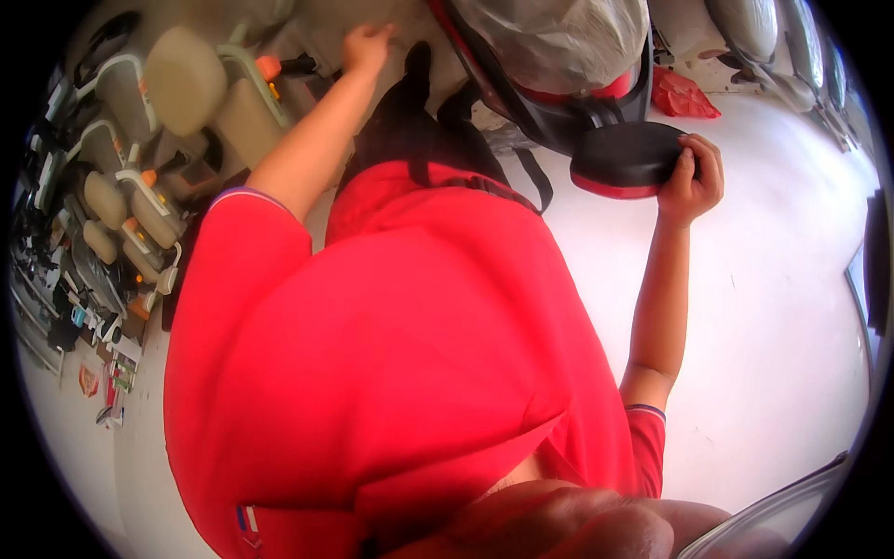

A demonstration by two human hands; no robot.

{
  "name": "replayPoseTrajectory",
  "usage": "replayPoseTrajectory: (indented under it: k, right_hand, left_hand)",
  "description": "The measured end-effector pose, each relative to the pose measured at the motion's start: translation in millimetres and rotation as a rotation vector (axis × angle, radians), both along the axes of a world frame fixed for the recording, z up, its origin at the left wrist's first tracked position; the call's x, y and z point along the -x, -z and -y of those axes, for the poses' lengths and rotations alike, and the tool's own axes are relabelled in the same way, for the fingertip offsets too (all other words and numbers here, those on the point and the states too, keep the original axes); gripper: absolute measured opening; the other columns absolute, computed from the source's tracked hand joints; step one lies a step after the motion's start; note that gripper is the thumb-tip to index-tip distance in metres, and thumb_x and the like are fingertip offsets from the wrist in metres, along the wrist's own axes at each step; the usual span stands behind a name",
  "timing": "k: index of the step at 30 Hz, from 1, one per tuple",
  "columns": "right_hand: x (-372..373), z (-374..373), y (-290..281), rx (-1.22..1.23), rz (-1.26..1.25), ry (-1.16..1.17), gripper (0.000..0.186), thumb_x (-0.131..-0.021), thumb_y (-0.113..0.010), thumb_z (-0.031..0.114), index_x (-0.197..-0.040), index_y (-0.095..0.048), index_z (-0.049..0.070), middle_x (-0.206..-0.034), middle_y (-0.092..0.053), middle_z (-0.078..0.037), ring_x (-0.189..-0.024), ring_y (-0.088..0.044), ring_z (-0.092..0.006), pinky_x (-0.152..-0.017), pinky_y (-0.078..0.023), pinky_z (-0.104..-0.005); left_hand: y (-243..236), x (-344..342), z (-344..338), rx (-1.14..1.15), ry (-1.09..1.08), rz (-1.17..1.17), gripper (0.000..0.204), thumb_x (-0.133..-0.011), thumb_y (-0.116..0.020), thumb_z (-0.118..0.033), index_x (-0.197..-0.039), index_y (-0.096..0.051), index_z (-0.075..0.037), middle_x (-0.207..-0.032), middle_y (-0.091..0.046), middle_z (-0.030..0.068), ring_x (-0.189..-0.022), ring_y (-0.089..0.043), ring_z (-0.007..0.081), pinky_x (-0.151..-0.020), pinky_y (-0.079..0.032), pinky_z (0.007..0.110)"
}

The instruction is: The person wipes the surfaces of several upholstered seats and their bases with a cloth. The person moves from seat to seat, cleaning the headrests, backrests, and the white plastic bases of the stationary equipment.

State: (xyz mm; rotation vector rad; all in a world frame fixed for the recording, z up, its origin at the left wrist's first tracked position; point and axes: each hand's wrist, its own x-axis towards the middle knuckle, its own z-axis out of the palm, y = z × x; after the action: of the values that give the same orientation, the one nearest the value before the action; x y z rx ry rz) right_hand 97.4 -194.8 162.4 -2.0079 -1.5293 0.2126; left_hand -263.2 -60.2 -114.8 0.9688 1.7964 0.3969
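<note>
My right hand (693, 181) grips the outer end of a rounded pad (626, 149), black on top with a red lower edge, which looks like a chair's headrest. A dark bracket seems to join the pad to a chair (449, 39) with a black and red frame. Clear plastic wrap (559, 42) covers much of that chair. My left hand (367, 48) is held out in front, to the left of the chair, with fingers partly extended. Nothing shows in it.
Beige chairs (186, 84) with pale frames crowd the left side. Farther left lie small mixed items on the floor. A red plastic bag (684, 93) sits beyond the pad, and grey wrapped chairs (750, 28) stand at the far right. A black strap (535, 177) hangs at my waist.
</note>
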Motion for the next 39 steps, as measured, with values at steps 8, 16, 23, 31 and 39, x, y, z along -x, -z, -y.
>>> replayPoseTrajectory:
  k: [8,16,23,31,39]
  right_hand:
    - [-1,0,1,-0.027,-0.020,-0.022,0.010,-0.072,-0.052,-0.002,-0.075,-0.061,-0.002,-0.077,-0.063,-0.012,-0.070,-0.060,-0.0217,-0.066,-0.046,-0.0269]
    - [0,-1,3,-0.042,-0.020,-0.008,0.010,-0.072,-0.052,-0.001,-0.074,-0.061,-0.002,-0.077,-0.063,-0.012,-0.071,-0.061,-0.0228,-0.066,-0.047,-0.0277]
    - [0,-1,0,-0.007,0.016,0.015,0.010,-0.073,-0.053,0.001,-0.075,-0.062,-0.002,-0.077,-0.064,-0.011,-0.071,-0.062,-0.0227,-0.066,-0.047,-0.0277]
    - [-1,1,6,-0.037,0.019,0.051,0.010,-0.074,-0.054,0.003,-0.076,-0.064,0.000,-0.078,-0.064,-0.012,-0.072,-0.062,-0.0236,-0.066,-0.048,-0.0286]
    - [-1,-4,23,-0.224,0.039,0.229,0.022,-0.083,-0.050,0.010,-0.100,-0.062,0.001,-0.097,-0.063,-0.010,-0.089,-0.059,-0.0233,-0.075,-0.048,-0.0316]
  left_hand:
    - [-60,-39,30,-0.035,0.132,0.268,0.034,-0.080,-0.069,-0.030,-0.073,-0.058,0.002,-0.063,-0.056,0.0048,-0.053,-0.056,0.0120,-0.051,-0.044,0.028]
    - [-106,-142,94,-0.527,1.163,0.329,0.020,-0.076,-0.065,-0.021,-0.085,-0.057,-0.006,-0.082,-0.059,0.0106,-0.074,-0.058,0.0340,-0.065,-0.047,0.044]
    - [-111,-173,91,-0.692,1.105,0.403,0.011,-0.079,-0.062,-0.016,-0.082,-0.057,-0.007,-0.078,-0.059,0.0087,-0.066,-0.060,0.0242,-0.055,-0.046,0.037]
    - [-208,-183,57,-0.277,0.877,0.924,0.023,-0.081,-0.063,-0.022,-0.080,-0.052,-0.002,-0.067,-0.053,0.0069,-0.059,-0.046,0.0165,-0.057,-0.039,0.030]
    - [-165,-277,49,-0.387,0.947,0.927,0.036,-0.082,-0.062,-0.036,-0.092,-0.058,-0.001,-0.083,-0.061,0.0184,-0.075,-0.058,0.0301,-0.067,-0.043,0.038]
